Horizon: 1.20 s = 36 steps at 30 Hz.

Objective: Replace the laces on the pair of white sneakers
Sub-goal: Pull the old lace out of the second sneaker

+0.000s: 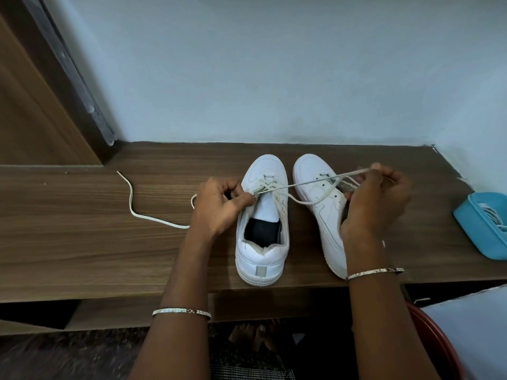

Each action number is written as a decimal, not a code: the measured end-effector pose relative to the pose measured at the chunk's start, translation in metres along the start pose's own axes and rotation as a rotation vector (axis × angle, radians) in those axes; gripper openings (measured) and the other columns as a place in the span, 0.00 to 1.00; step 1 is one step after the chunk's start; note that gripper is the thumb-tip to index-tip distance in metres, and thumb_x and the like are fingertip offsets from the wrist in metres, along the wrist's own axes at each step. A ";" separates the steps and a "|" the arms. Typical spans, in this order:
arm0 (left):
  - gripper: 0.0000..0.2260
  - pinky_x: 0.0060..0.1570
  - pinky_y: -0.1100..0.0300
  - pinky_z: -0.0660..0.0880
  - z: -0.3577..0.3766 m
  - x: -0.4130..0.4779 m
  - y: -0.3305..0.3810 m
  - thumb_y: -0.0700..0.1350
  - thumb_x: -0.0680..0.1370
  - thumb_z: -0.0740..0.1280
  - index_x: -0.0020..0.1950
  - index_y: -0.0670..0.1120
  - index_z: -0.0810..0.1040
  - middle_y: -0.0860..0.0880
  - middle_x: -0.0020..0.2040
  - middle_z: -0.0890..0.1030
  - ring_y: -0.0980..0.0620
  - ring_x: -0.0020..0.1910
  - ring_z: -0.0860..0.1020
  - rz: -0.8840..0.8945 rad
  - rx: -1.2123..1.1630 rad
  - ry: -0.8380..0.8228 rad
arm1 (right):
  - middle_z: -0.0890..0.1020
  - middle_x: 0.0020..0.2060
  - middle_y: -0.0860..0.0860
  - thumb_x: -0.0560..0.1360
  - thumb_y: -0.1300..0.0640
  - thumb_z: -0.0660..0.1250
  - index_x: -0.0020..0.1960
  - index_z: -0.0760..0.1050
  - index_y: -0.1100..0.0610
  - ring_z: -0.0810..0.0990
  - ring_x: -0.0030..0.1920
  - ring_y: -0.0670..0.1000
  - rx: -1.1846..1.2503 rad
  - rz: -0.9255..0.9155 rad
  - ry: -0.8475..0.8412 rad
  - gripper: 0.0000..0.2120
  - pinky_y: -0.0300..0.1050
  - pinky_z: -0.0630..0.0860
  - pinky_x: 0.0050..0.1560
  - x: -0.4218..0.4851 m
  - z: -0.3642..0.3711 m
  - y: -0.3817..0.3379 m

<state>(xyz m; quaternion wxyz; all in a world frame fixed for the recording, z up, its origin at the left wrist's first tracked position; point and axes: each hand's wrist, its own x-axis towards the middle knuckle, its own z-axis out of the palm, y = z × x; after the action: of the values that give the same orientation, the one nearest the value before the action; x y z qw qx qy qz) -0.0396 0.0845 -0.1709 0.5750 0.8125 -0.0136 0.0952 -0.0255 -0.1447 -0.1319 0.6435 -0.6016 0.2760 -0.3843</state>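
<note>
Where the lace point(301, 183) comes out of the front holes of the left sneaker point(260, 250), it is pinched by the curled fingers and thumb of the left hand point(219, 207). The far end of the same lace is gripped by the right hand point(375, 201), which is held over the right sneaker point(312, 185). Between the two hands the lace is pulled into a tight, straight line. A second strand is seen hanging in a loose curve under it, from the left sneaker across to the right hand. Much of the right sneaker is hidden by the right hand and wrist. A thin bracelet point(181, 311) is worn on each wrist.

The two white sneakers are set side by side on the wooden tabletop point(82, 242), with toes turned to the wall point(274, 78). A loose lace point(131, 200) is laid in a wavy line on the tabletop, left of the left hand, and one end is hidden behind that hand. A blue tray point(466, 223) with white laces in it is placed at the right edge, well apart from the sneakers.
</note>
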 end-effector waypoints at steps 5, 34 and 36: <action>0.12 0.32 0.45 0.72 0.000 0.000 0.002 0.44 0.67 0.74 0.26 0.48 0.76 0.47 0.25 0.74 0.49 0.27 0.70 -0.024 -0.007 0.002 | 0.79 0.51 0.48 0.69 0.57 0.69 0.50 0.80 0.54 0.77 0.54 0.51 -0.390 -0.455 -0.270 0.09 0.43 0.70 0.54 -0.023 0.003 -0.007; 0.14 0.35 0.54 0.76 0.015 -0.001 0.017 0.49 0.68 0.68 0.53 0.57 0.80 0.55 0.42 0.76 0.55 0.34 0.74 0.256 0.335 0.028 | 0.79 0.57 0.50 0.70 0.61 0.67 0.68 0.72 0.50 0.83 0.52 0.51 -0.167 0.055 0.025 0.26 0.49 0.79 0.57 0.004 -0.008 -0.013; 0.16 0.36 0.57 0.73 0.021 0.001 0.016 0.48 0.69 0.68 0.56 0.59 0.81 0.59 0.44 0.73 0.56 0.35 0.73 0.281 0.446 0.018 | 0.79 0.62 0.54 0.67 0.60 0.65 0.67 0.74 0.51 0.79 0.60 0.56 -0.259 -0.038 -0.004 0.27 0.53 0.75 0.63 -0.004 -0.005 -0.015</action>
<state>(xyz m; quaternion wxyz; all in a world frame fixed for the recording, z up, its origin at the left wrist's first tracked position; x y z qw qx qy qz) -0.0379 0.0597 -0.1621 0.3627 0.9085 -0.0999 0.1818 -0.0341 -0.1438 -0.1187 0.5537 -0.6856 0.3104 -0.3563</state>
